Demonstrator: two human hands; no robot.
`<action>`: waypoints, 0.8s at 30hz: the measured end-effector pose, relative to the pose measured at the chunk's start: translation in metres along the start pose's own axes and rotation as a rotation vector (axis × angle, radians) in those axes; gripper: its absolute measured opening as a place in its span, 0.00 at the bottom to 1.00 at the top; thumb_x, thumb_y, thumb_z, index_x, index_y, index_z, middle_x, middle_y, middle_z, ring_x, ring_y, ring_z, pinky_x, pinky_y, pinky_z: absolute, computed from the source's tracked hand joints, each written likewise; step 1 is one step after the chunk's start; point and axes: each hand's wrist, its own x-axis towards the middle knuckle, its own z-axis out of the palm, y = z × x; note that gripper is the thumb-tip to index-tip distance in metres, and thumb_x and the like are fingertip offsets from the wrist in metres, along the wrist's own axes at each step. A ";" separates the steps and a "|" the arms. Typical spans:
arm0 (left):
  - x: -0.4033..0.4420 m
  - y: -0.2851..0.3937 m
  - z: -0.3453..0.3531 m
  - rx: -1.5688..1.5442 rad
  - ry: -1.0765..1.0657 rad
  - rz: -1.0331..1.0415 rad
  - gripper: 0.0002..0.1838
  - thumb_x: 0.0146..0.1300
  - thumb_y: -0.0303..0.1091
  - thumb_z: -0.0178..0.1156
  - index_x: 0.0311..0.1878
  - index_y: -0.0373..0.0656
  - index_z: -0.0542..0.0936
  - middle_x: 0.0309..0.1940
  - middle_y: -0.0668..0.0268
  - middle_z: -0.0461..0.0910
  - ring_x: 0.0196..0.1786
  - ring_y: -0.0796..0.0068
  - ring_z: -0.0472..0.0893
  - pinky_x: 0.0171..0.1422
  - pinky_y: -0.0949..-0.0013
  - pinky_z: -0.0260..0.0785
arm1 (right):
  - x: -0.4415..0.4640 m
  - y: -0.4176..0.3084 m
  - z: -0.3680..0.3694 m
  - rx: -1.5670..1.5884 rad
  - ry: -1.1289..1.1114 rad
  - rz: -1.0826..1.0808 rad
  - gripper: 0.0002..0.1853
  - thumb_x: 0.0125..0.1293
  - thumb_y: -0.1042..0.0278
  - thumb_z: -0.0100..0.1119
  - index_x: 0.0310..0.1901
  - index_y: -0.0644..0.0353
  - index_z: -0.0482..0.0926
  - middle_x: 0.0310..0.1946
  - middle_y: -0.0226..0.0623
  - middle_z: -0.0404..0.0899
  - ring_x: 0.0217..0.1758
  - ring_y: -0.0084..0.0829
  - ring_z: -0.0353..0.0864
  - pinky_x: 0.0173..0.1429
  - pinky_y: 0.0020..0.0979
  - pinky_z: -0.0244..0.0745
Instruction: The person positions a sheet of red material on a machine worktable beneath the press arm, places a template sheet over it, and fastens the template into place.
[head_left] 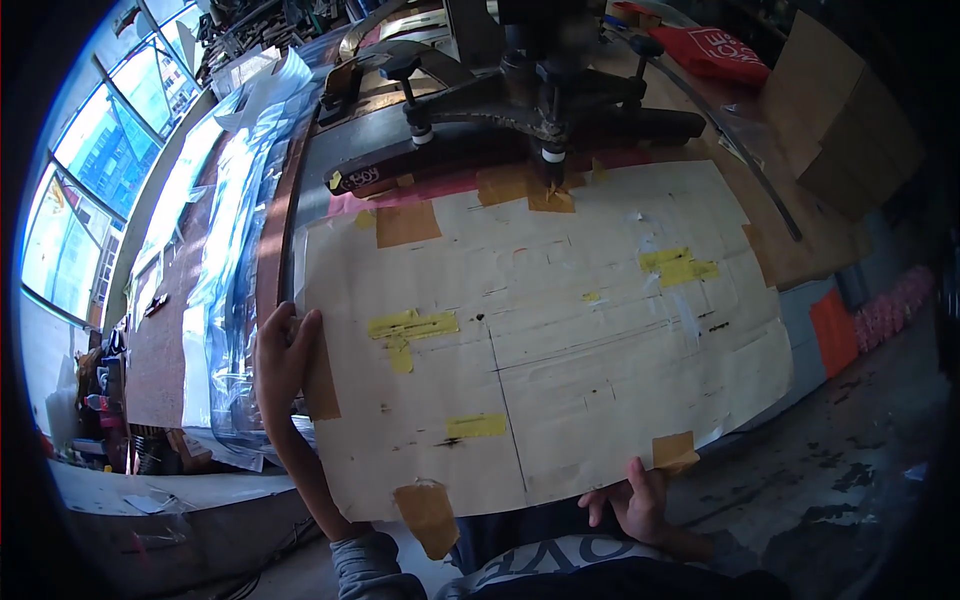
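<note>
A large cream sheet of paper or thin card (580, 400) spreads across the middle of the view, its near edge hanging over in front of my body. Ruled lines, dark marks, yellow tape patches (475, 426) and brown tape pieces (408, 226) cover it. My left hand (285, 360) grips the left edge, thumb on top and fingers curled beneath. At the near edge, right of centre, my right hand (640, 505) pinches the sheet beside a brown tape piece (674, 453); some of its fingers are partly hidden underneath.
A dark metal machine frame with knobs (550, 115) stands over the sheet's far edge. Plastic-wrapped panels (235, 250) lie to the left, below windows (110, 130). A cardboard box (840, 120) and a red bag (712, 55) sit at the far right.
</note>
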 end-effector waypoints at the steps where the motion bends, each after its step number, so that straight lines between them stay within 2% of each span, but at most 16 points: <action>1: 0.003 0.004 -0.004 0.023 -0.024 -0.054 0.16 0.61 0.41 0.61 0.40 0.35 0.79 0.21 0.64 0.73 0.23 0.79 0.68 0.30 0.69 0.63 | 0.002 -0.001 0.002 0.025 0.015 0.027 0.31 0.74 0.47 0.31 0.47 0.75 0.70 0.32 0.53 0.80 0.24 0.37 0.80 0.31 0.29 0.77; 4: 0.016 0.001 -0.008 0.054 0.127 0.118 0.13 0.63 0.36 0.59 0.46 0.39 0.80 0.23 0.64 0.74 0.26 0.79 0.69 0.33 0.69 0.64 | 0.011 -0.004 0.008 0.033 0.022 -0.020 0.30 0.74 0.48 0.31 0.46 0.75 0.69 0.31 0.53 0.80 0.23 0.38 0.80 0.31 0.29 0.77; 5: 0.017 0.003 -0.014 0.129 0.150 0.040 0.11 0.66 0.33 0.55 0.49 0.44 0.80 0.23 0.68 0.72 0.28 0.81 0.69 0.34 0.72 0.64 | 0.015 -0.004 0.009 0.026 0.030 -0.024 0.30 0.74 0.48 0.31 0.47 0.75 0.69 0.31 0.53 0.80 0.23 0.38 0.81 0.31 0.30 0.77; 8: -0.002 0.015 -0.031 -0.150 0.237 0.137 0.12 0.67 0.35 0.55 0.49 0.41 0.79 0.22 0.71 0.68 0.26 0.83 0.66 0.30 0.75 0.60 | 0.025 -0.003 0.011 0.016 0.051 -0.041 0.30 0.74 0.48 0.31 0.47 0.74 0.69 0.31 0.53 0.80 0.24 0.39 0.81 0.30 0.30 0.77; 10: -0.053 0.052 -0.031 -0.508 0.234 0.132 0.11 0.68 0.36 0.52 0.45 0.39 0.78 0.22 0.72 0.67 0.26 0.84 0.64 0.26 0.77 0.55 | 0.030 0.002 0.012 0.025 0.063 -0.055 0.30 0.74 0.48 0.31 0.48 0.74 0.68 0.30 0.53 0.79 0.24 0.39 0.81 0.29 0.31 0.77; 12: -0.109 0.077 0.002 -1.156 0.155 0.485 0.09 0.69 0.37 0.49 0.46 0.42 0.72 0.26 0.64 0.69 0.27 0.75 0.68 0.27 0.72 0.60 | 0.032 0.006 0.010 0.037 0.093 -0.099 0.29 0.73 0.48 0.32 0.48 0.73 0.68 0.30 0.52 0.79 0.23 0.38 0.80 0.27 0.32 0.76; 14: -0.145 0.116 0.018 -1.768 -0.337 0.715 0.11 0.69 0.44 0.51 0.49 0.52 0.67 0.31 0.64 0.70 0.35 0.70 0.71 0.36 0.64 0.67 | 0.034 0.011 0.013 0.079 0.156 -0.140 0.28 0.73 0.48 0.33 0.48 0.72 0.68 0.30 0.50 0.78 0.22 0.38 0.78 0.25 0.32 0.75; 15: -0.162 0.147 0.021 -1.812 -0.296 0.551 0.16 0.70 0.49 0.47 0.46 0.56 0.82 0.32 0.59 0.76 0.24 0.69 0.69 0.28 0.71 0.62 | 0.036 0.013 0.016 0.108 0.210 -0.160 0.28 0.73 0.48 0.33 0.48 0.72 0.68 0.30 0.49 0.78 0.22 0.38 0.77 0.24 0.32 0.75; 18: -0.151 0.190 0.057 -2.128 -0.233 0.813 0.21 0.71 0.59 0.34 0.51 0.77 0.78 0.28 0.68 0.68 0.26 0.74 0.59 0.32 0.69 0.52 | 0.039 0.011 0.026 0.090 0.281 -0.206 0.25 0.72 0.48 0.35 0.45 0.66 0.69 0.28 0.43 0.77 0.18 0.34 0.73 0.19 0.30 0.69; 20: -0.148 0.195 0.065 -2.090 -0.287 1.032 0.26 0.68 0.64 0.24 0.54 0.86 0.75 0.25 0.71 0.65 0.27 0.74 0.59 0.37 0.66 0.51 | 0.042 0.002 0.035 0.057 0.306 -0.226 0.24 0.72 0.47 0.36 0.44 0.64 0.69 0.27 0.41 0.76 0.16 0.31 0.71 0.16 0.28 0.67; 22: -0.162 0.202 0.054 -2.019 -0.234 0.925 0.29 0.65 0.68 0.19 0.55 0.90 0.72 0.24 0.73 0.63 0.27 0.74 0.59 0.40 0.64 0.51 | 0.043 0.011 0.031 0.062 0.329 -0.236 0.23 0.72 0.47 0.36 0.44 0.63 0.69 0.27 0.40 0.76 0.16 0.31 0.71 0.16 0.28 0.66; 24: -0.167 0.209 0.056 -1.985 -0.175 0.912 0.30 0.63 0.70 0.18 0.56 0.91 0.71 0.24 0.73 0.63 0.27 0.74 0.59 0.40 0.65 0.51 | 0.045 0.016 0.029 0.064 0.307 -0.202 0.23 0.72 0.48 0.35 0.43 0.63 0.69 0.26 0.40 0.75 0.16 0.31 0.71 0.17 0.28 0.66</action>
